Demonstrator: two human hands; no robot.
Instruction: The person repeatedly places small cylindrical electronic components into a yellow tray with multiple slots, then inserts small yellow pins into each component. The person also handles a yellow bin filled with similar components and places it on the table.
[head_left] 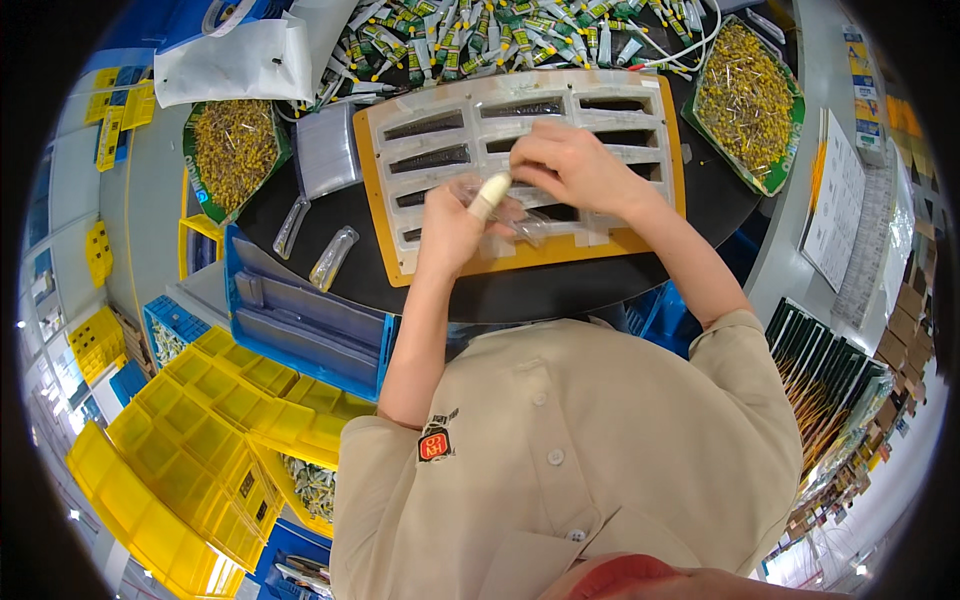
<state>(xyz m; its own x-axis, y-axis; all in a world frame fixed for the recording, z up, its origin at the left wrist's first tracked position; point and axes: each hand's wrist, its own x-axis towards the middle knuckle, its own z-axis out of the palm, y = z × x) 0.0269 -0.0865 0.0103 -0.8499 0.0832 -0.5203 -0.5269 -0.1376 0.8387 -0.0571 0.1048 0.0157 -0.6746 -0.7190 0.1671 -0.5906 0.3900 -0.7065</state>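
A white slotted tray (472,118) on an orange-yellow board (376,215) lies in front of me, its long recesses dark inside. Over its lower middle, my left hand (455,222) is closed on a clear plastic piece (532,226); a cream finger cot covers its thumb. My right hand (572,168) hovers just above and right of that thumb, fingertips pinched together. What the right fingers hold, if anything, is hidden. Left of the board, two slim clear plastic packs (333,258) rest on the black table (480,297), near a stack of clear plastic sheets (328,150).
Many small green-and-white tubes with yellow caps (500,38) are heaped behind the tray. Green boxes of small yellow-headed pieces stand left (235,150) and right (745,100). A blue crate (300,335) and yellow bins (190,410) sit at lower left. A white cable (690,60) crosses the back.
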